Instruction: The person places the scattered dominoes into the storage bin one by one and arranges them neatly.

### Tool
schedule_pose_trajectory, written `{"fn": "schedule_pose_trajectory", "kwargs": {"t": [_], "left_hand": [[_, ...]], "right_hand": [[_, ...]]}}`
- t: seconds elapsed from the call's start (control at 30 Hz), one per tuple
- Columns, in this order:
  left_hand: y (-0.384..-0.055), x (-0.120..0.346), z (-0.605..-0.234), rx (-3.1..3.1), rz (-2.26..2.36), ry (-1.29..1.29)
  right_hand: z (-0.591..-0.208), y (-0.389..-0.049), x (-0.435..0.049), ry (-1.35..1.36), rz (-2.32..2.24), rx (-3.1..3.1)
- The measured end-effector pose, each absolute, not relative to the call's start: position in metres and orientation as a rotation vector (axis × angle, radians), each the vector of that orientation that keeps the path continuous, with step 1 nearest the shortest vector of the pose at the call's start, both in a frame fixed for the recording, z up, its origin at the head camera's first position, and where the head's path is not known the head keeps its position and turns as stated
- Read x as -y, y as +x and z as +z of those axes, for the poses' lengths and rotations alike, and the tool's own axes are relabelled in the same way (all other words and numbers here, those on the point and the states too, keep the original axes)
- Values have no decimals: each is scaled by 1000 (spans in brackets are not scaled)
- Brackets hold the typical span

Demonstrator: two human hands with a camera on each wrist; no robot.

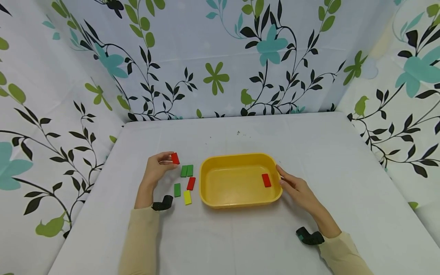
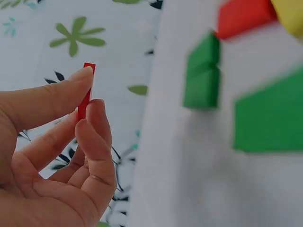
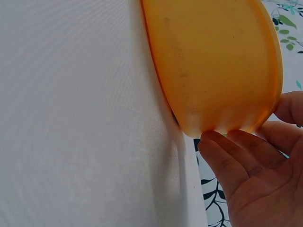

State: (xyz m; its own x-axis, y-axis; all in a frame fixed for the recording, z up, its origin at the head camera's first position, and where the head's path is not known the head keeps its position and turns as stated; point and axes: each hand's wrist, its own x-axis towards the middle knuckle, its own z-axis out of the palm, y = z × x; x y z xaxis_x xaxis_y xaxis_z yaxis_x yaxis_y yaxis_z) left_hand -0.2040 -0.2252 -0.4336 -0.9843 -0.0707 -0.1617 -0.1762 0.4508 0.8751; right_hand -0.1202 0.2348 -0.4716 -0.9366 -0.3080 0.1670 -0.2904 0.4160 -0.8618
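Between thumb and fingertips my left hand (image 1: 154,170) pinches a thin red block (image 1: 175,158), raised left of the tray. The left wrist view shows this block edge-on, with my thumb (image 2: 78,87) on one side. My right hand (image 1: 299,191) holds the right end of a yellow plastic tray (image 1: 237,156), its fingers (image 3: 222,158) against the outer wall and the thumb at the rim. Inside the tray, toward its right end, lies one red block (image 1: 266,180).
Left of the tray lie two green blocks (image 1: 187,170) side by side, another green block (image 1: 177,190), a red block (image 1: 191,183) and a yellow block (image 1: 187,197). A white cloth covers the table (image 1: 233,236); patterned curtains (image 1: 213,57) hang behind and at both sides.
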Motion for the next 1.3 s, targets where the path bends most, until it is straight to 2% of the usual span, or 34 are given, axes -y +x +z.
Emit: {"fn": "schedule_pose_trajectory", "kwargs": {"t": [0.27, 0.57, 0.83, 1.3], "left_hand": [[-192, 185, -391, -2533, 1738, -31], [-182, 116, -368, -2431, 1755, 118], [-174, 59, -379, -2268, 1804, 196], [-173, -13, -410, -2393, 1658, 37]], "right_hand": [[-471, -120, -235, -565, -1599, -2624], [-473, -120, -235, -567, -1596, -2627], [-473, -121, -236, -548, -1602, -2616], [-473, -123, -236, -554, -1579, -2616]]}}
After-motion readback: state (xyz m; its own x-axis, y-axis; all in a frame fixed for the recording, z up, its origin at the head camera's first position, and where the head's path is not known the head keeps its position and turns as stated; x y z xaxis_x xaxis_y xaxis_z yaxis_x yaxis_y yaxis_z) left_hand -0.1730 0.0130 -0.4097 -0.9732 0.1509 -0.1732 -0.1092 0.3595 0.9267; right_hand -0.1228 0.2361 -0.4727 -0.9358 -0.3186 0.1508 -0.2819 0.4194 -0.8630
